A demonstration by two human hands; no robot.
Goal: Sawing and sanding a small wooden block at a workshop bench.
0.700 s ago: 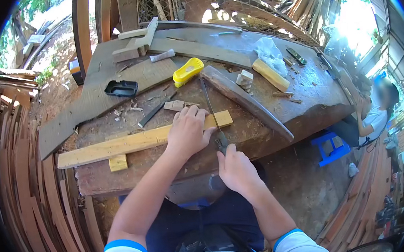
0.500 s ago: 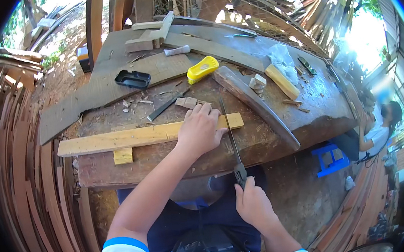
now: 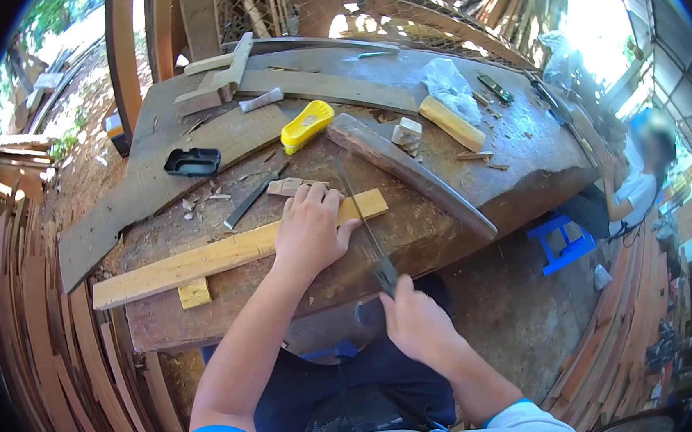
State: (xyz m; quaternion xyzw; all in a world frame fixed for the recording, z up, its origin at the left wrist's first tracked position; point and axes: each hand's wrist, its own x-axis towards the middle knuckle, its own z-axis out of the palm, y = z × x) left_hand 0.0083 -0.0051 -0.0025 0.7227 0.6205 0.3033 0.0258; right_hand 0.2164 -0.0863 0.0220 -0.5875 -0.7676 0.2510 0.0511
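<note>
Head view — board (image 3: 202, 262) on workbench (image 3: 405, 234), stacked planks (image 3: 42, 317)

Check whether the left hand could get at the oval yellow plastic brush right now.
Probably, once the left hand leaves the long yellowish wooden strip: the oval yellow plastic brush lies beyond it, with nothing tall between.

Brush (image 3: 308, 126), yellow, lying on the desk (image 3: 521, 145). Tray (image 3: 192, 163), black, shallow, left of the brush. Plastic bag (image 3: 450, 90), clear, crumpled, beside a pale wooden billet (image 3: 452, 125). Stool (image 3: 553, 256), blue, near a person (image 3: 637, 190) at right. Planks (image 3: 41, 325), long, reddish, at far left. Wire mesh (image 3: 319, 6), beyond the desk.
</note>
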